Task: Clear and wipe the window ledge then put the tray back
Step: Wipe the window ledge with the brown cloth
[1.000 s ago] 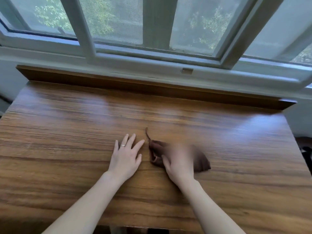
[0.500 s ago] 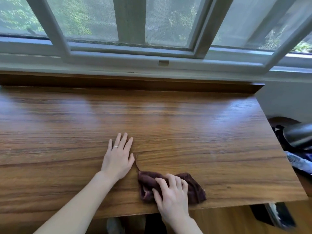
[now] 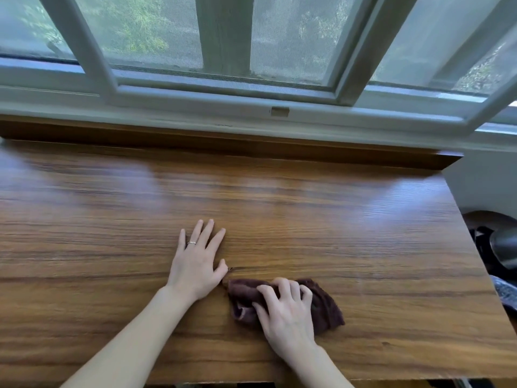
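A wide wooden window ledge (image 3: 279,208), a counter of glossy brown grain, fills most of the view, its grain running left to right. Along its far edge runs a darker raised wooden lip (image 3: 223,141), and above that the pale window frame (image 3: 223,91) with screened panes and green leaves blurred behind them. Past the right end of the counter some dark items (image 3: 500,247) lie lower down, too unclear to name.

A crumpled dark brown cloth (image 3: 327,309) lies on the counter near the front edge, a little right of centre. Its long axis runs roughly left to right, tilted so the right end sits nearer the front edge; its left end narrows to a point that aims toward the left hand's thumb.

The right hand (image 3: 285,312) presses down on the cloth from the near side, fingers curled and bunching the fabric beneath them. The left hand (image 3: 198,261) lies flat on the bare wood just beside the cloth's left tip, palm down, fingers stretched toward the window and slightly fanned. It wears a thin ring (image 3: 192,242) on one finger.
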A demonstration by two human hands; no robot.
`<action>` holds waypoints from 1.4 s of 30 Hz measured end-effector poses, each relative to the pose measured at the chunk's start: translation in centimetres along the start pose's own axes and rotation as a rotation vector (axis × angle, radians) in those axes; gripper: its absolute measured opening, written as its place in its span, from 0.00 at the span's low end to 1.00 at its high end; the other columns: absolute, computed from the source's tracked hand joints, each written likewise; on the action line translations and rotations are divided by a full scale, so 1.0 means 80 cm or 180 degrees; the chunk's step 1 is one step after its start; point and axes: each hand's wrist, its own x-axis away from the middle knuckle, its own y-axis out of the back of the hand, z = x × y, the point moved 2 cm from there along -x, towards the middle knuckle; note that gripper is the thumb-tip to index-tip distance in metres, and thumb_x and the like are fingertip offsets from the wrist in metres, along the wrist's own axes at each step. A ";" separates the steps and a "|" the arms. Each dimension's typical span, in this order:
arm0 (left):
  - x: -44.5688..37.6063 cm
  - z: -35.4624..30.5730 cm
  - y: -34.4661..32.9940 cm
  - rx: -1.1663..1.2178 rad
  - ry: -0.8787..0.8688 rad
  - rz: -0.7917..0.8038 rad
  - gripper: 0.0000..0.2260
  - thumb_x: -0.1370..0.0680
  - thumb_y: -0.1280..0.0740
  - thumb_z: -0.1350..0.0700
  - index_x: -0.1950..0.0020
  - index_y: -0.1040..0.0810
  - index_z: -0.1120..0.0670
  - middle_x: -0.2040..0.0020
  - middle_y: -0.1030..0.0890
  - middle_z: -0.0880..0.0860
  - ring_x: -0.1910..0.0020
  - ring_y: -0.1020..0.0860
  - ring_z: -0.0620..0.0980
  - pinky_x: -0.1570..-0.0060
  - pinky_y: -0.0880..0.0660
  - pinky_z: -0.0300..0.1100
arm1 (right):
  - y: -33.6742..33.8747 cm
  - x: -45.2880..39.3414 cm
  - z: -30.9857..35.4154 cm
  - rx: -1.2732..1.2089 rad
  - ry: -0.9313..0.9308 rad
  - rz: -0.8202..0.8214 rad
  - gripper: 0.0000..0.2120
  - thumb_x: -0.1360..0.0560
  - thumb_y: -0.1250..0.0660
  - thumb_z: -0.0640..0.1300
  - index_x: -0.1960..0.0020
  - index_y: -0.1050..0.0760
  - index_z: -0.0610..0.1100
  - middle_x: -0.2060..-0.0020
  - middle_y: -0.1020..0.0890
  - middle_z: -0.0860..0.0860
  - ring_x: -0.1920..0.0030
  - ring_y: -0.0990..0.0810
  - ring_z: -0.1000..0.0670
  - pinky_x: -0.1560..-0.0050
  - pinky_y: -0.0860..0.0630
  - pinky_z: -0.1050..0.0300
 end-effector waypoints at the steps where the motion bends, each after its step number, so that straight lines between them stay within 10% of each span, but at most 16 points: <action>1: -0.003 0.000 0.001 0.0001 0.0033 -0.0007 0.32 0.26 0.47 0.41 0.22 0.36 0.50 0.21 0.40 0.54 0.21 0.47 0.55 0.24 0.49 0.61 | -0.001 -0.015 -0.007 0.0016 0.0005 0.0013 0.11 0.26 0.35 0.57 0.48 0.23 0.54 0.50 0.22 0.50 0.51 0.24 0.45 0.48 0.32 0.45; 23: -0.012 -0.003 -0.002 0.0243 0.0348 -0.0233 0.27 0.25 0.41 0.42 0.26 0.30 0.45 0.23 0.35 0.48 0.22 0.42 0.50 0.24 0.45 0.58 | -0.024 -0.362 -0.127 0.0198 -0.0409 0.0248 0.17 0.19 0.40 0.54 0.34 0.26 0.48 0.41 0.27 0.40 0.41 0.31 0.37 0.40 0.34 0.36; 42: -0.018 -0.017 0.003 0.0256 0.0697 -0.0101 0.30 0.26 0.47 0.38 0.24 0.36 0.40 0.20 0.42 0.46 0.20 0.49 0.48 0.23 0.53 0.56 | -0.015 -0.302 -0.128 0.0093 -0.0191 0.0070 0.16 0.23 0.36 0.56 0.41 0.22 0.48 0.46 0.23 0.44 0.46 0.27 0.39 0.45 0.32 0.42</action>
